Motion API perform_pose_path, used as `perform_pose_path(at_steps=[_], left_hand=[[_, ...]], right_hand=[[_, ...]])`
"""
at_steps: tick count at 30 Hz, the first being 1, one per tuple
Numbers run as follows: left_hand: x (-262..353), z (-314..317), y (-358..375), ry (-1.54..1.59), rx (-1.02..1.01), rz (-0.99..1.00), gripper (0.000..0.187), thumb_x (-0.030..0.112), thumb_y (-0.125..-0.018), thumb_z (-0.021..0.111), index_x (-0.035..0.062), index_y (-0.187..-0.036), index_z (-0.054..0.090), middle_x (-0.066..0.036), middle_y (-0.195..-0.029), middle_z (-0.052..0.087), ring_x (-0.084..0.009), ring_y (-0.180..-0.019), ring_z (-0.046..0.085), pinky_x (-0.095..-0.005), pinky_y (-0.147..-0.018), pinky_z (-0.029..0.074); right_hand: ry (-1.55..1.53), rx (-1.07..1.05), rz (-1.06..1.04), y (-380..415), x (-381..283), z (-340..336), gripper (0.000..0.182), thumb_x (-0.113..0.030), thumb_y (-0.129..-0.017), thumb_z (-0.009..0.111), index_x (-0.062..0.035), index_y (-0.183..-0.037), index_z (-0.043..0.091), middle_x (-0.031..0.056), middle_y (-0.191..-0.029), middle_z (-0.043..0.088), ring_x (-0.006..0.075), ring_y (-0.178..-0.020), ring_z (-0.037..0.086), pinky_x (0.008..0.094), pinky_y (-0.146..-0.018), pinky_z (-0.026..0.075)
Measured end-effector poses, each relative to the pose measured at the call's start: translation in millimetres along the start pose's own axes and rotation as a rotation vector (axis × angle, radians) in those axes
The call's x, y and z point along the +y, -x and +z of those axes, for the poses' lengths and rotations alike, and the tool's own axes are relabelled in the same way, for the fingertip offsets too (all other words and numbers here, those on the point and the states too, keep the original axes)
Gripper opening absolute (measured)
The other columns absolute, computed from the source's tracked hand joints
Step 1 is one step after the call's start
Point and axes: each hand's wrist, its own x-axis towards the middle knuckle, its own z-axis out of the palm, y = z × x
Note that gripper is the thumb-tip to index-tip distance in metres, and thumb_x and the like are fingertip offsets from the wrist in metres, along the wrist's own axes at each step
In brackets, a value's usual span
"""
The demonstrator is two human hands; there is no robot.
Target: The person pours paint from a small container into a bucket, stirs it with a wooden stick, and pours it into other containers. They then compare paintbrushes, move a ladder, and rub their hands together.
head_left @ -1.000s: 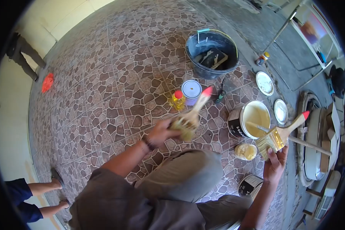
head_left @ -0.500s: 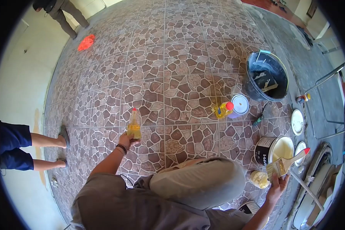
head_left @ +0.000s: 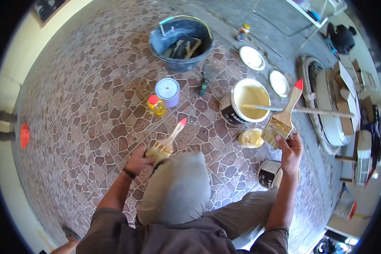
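Note:
My left hand is closed around the bristle end of a paintbrush, whose red-tipped wooden handle points up and to the right, by my bent knee. On the other side, my right hand pinches a wider paintbrush at its bristles. Its red-tipped handle points upward. Left of that brush stands a paint bucket of cream paint, with a long stick reaching out over its rim. A jar of cream-coloured paint sits just below the bucket.
Ahead stand a dark bucket with tools inside, a lidded can and a yellow bottle with a red cap. A green-handled scraper and white lids lie nearby. Another person is at the far right.
My view has swung to the right, bringing the buckets toward the middle. The left brush is now closer to my knee, its handle leaning right. Both brushes are still held.

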Motion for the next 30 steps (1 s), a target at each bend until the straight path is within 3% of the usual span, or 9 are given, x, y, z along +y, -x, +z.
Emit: perform_pose_path(at_steps=[1,3,7,10,14,19,22,28,30], left_hand=[[20.8,6.4,-16.0,-0.163,-0.056,0.065,0.027,0.006,-0.084,0.067,-0.0021,-0.107,0.056,-0.010,-0.096,0.065,-0.0184,-0.080,0.067,-0.0326,-0.067,0.059],[81.1,36.5,-33.8,0.066,-0.160,0.165,0.028,0.007,-0.085,0.066,-0.0033,-0.109,0.055,-0.012,-0.098,0.065,-0.0195,-0.081,0.067,-0.0337,-0.067,0.059],[120.9,58.2,-60.5,0.280,-0.203,0.284,0.028,0.006,-0.087,0.063,-0.0041,-0.111,0.053,-0.014,-0.100,0.065,-0.0218,-0.081,0.067,-0.0345,-0.068,0.059],[142.2,50.8,-55.3,0.430,-0.123,0.288,0.029,0.005,-0.089,0.060,-0.0040,-0.115,0.052,-0.016,-0.102,0.065,-0.0247,-0.083,0.068,-0.0355,-0.069,0.060],[171.5,21.9,-56.3,0.668,0.086,0.487,0.030,0.009,-0.092,0.055,-0.0021,-0.119,0.052,-0.016,-0.106,0.065,-0.0257,-0.092,0.067,-0.0352,-0.078,0.059],[183.1,53.2,-70.9,0.697,0.139,0.480,0.038,0.008,-0.089,0.056,-0.0028,-0.125,0.048,-0.016,-0.117,0.060,-0.0265,-0.103,0.062,-0.0410,-0.090,0.053],[179.5,71.8,-113.1,0.826,0.089,0.412,0.037,-0.001,-0.088,0.053,-0.0021,-0.124,0.047,-0.016,-0.116,0.059,-0.0302,-0.104,0.061,-0.0446,-0.094,0.052],[161.0,105.6,-161.8,0.929,0.282,0.276,0.029,-0.003,-0.090,0.049,-0.0050,-0.119,0.047,-0.017,-0.112,0.058,-0.0332,-0.103,0.061,-0.0469,-0.091,0.054],[152.3,117.2,-160.8,0.922,0.291,0.263,0.027,0.001,-0.093,0.048,-0.0027,-0.120,0.047,-0.017,-0.109,0.060,-0.0333,-0.094,0.064,-0.0461,-0.085,0.057]], right_hand=[[0.014,0.016,0.020,5.5,-2.9,-9.1,0.041,0.003,-0.084,0.064,-0.0007,-0.123,0.052,0.0112,-0.111,0.065,0.0157,-0.099,0.063,0.0269,-0.084,0.049],[0.022,0.047,-0.028,11.3,-6.9,-18.3,0.041,0.003,-0.084,0.064,-0.0007,-0.123,0.053,0.0107,-0.110,0.066,0.0149,-0.098,0.063,0.0265,-0.084,0.049],[0.028,0.081,-0.029,19.9,-13.6,-28.8,0.040,0.003,-0.085,0.064,-0.0004,-0.123,0.053,0.0095,-0.108,0.066,0.0134,-0.095,0.062,0.0258,-0.081,0.049],[0.022,0.077,0.008,20.4,-5.2,-35.8,0.039,0.002,-0.085,0.064,-0.0002,-0.122,0.054,0.0093,-0.108,0.066,0.0133,-0.094,0.062,0.0258,-0.081,0.049],[0.054,0.050,0.045,12.6,2.3,-33.9,0.036,0.002,-0.084,0.064,0.0004,-0.119,0.054,0.0098,-0.108,0.066,0.0141,-0.096,0.062,0.0260,-0.082,0.049],[0.039,0.030,0.062,5.9,3.8,-16.6,0.036,0.002,-0.084,0.064,0.0013,-0.118,0.055,0.0106,-0.108,0.066,0.0147,-0.097,0.062,0.0260,-0.082,0.049],[0.047,0.010,0.092,7.3,3.3,-12.5,0.036,0.002,-0.084,0.064,0.0014,-0.118,0.055,0.0110,-0.109,0.065,0.0150,-0.097,0.062,0.0259,-0.082,0.049],[0.050,0.032,0.039,13.9,5.0,-16.4,0.037,0.002,-0.085,0.063,0.0011,-0.120,0.054,0.0104,-0.109,0.065,0.0143,-0.097,0.061,0.0255,-0.082,0.048],[0.071,0.045,0.050,18.0,2.0,-21.3,0.037,0.002,-0.085,0.063,0.0012,-0.121,0.054,0.0099,-0.109,0.065,0.0145,-0.098,0.061,0.0264,-0.083,0.048]])
